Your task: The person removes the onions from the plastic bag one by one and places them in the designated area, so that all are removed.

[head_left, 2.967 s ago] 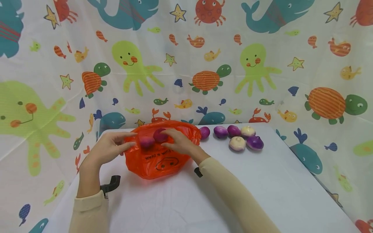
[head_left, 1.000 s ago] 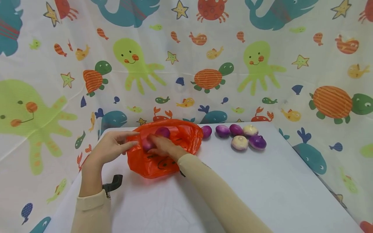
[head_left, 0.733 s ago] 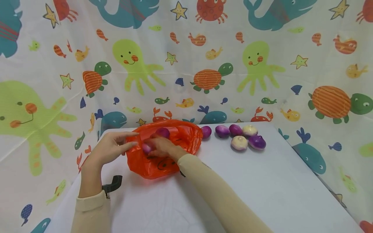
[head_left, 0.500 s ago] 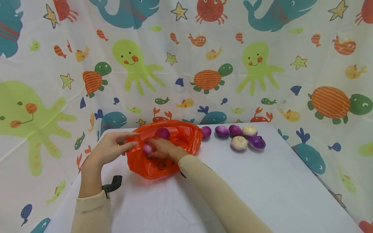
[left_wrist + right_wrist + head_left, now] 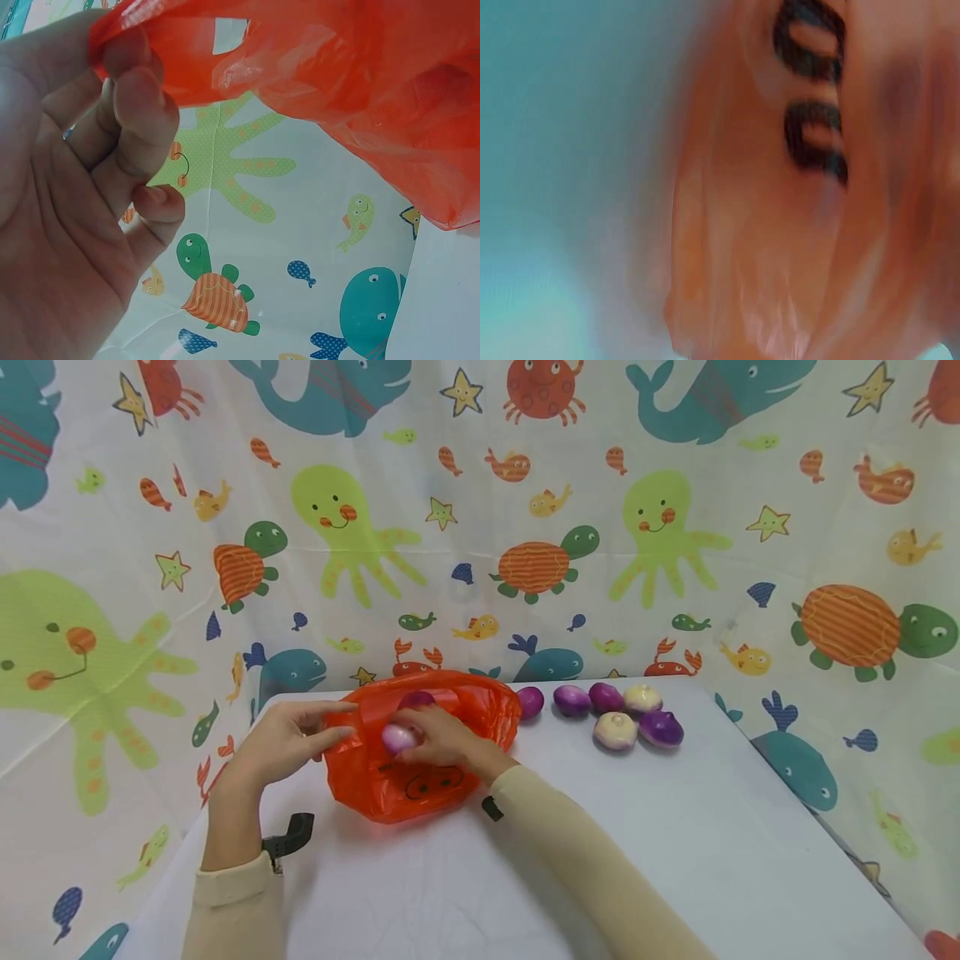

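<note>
In the head view a red plastic bag (image 5: 435,785) with a printed face lies on its side, its mouth held up. My left hand (image 5: 288,743) pinches the bag's left edge between thumb and fingers; the left wrist view shows the red film at the fingertips of the left hand (image 5: 105,157). Inside the mouth my right hand (image 5: 442,743) grips a purple-and-white onion (image 5: 399,739). Another purple onion (image 5: 417,699) sits behind it in the bag, partly covered by the right hand. Only the blurred bag (image 5: 765,247) fills the right wrist view.
A purple onion (image 5: 530,702) lies against the bag's right side. Farther right are more purple onions (image 5: 572,700) and two white round ones (image 5: 615,731) in a loose group. The white table (image 5: 600,827) ends at a patterned curtain (image 5: 480,510) behind.
My right hand reached left and deeper into the bag, took hold of the left onion, and has now drawn back slightly rightward with it. The left hand stays at the bag's edge.
</note>
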